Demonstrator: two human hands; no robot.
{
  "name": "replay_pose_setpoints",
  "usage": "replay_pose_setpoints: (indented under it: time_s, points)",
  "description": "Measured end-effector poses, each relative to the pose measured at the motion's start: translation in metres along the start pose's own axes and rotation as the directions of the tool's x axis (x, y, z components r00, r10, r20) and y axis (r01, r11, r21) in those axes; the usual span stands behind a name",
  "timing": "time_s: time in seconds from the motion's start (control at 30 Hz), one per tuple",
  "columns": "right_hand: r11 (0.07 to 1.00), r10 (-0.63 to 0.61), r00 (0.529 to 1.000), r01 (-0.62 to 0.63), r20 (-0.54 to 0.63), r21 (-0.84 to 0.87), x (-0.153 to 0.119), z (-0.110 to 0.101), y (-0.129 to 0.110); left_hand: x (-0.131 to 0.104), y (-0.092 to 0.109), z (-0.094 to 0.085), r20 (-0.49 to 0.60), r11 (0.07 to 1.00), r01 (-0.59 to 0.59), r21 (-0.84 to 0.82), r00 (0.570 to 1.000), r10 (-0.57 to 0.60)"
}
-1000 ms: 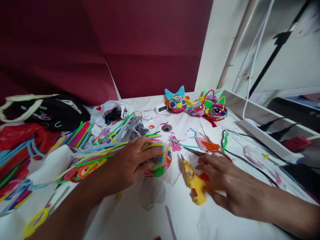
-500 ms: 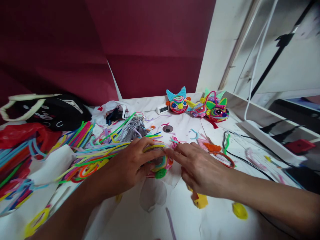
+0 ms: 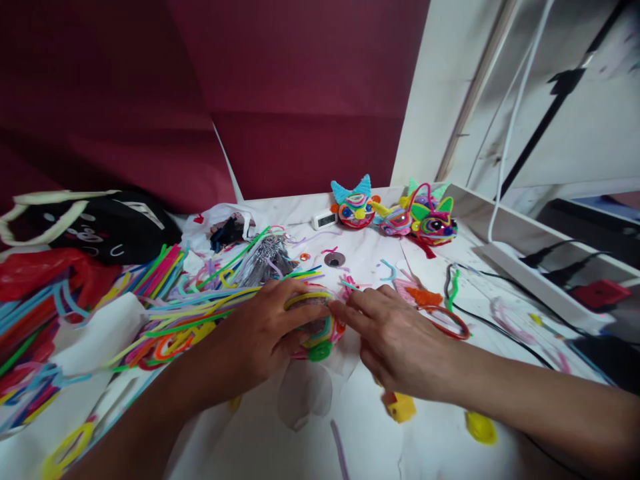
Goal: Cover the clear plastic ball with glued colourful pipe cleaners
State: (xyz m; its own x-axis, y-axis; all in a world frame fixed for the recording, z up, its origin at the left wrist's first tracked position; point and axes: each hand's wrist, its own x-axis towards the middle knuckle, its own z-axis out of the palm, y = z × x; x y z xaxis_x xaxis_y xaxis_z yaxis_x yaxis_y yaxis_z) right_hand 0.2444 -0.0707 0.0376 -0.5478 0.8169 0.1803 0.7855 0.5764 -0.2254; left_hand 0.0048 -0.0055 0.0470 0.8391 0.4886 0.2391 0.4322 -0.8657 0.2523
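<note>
A round craft piece, covered in coloured pipe cleaners with a green coil at its lower front, rests low over the table. My left hand wraps around its left side, fingers over the top. A yellow pipe cleaner curves along the piece's upper edge between my hands. My right hand is closed in a pinch, with index finger and thumb at the right end of that yellow strip. The exact contact under the fingertips is hidden. A clear plastic disc-like piece lies just in front.
Loose pipe cleaners spread across the left, near yellow-handled scissors. Finished animal-face crafts and a small white digital clock stand at the back. A power strip with black cables lies right. A black bag sits back left.
Both hands stay on the craft piece in nearly the same pose. My right hand has shifted very slightly; the rest of the table looks the same.
</note>
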Motion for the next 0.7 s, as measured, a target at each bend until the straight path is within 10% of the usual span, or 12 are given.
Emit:
replay_pose_setpoints:
  time_s: [0.7]
  points:
    - [0.995, 0.008, 1.000, -0.007, 0.009, -0.100, 0.0019, -0.0040, -0.0059, 0.0012, 0.0015, -0.0007, -0.018, 0.999, -0.025, -0.022, 1.000, 0.025]
